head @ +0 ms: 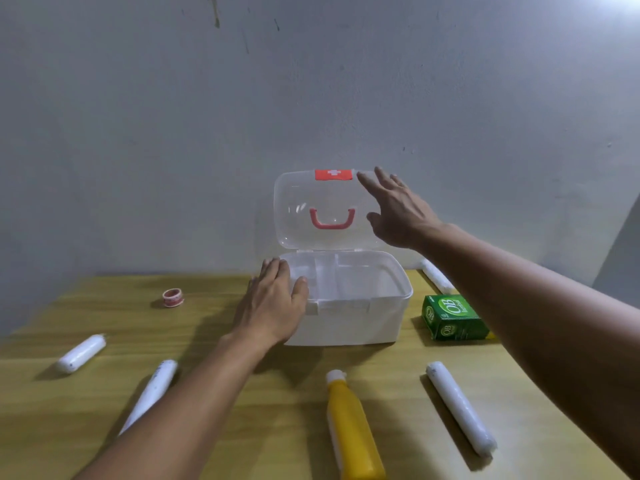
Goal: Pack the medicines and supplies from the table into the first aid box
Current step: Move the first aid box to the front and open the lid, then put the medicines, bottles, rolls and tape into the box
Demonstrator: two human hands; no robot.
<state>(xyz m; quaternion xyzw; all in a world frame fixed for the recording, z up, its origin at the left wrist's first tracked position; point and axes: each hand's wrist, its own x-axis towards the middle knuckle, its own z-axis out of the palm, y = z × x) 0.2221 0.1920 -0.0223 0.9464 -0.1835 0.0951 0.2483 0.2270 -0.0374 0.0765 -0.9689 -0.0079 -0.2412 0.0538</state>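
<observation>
The white first aid box (360, 323) stands at the table's far middle, its clear lid (294, 209) with a red handle raised upright. My left hand (272, 306) rests on the box's left front corner, thumb over the rim. My right hand (398, 209) is spread open at the lid's right edge, holding nothing. Around the box lie a green carton (452, 318), a yellow bottle (351, 427), several white wrapped rolls (459, 407) (81, 353) (152, 393) (437, 274), and a small roll of red-white tape (173, 297).
The wooden table (242, 410) ends at a grey wall just behind the box. The inner tray of the box shows several dividers and nothing in them. The table's right edge slants close past the green carton.
</observation>
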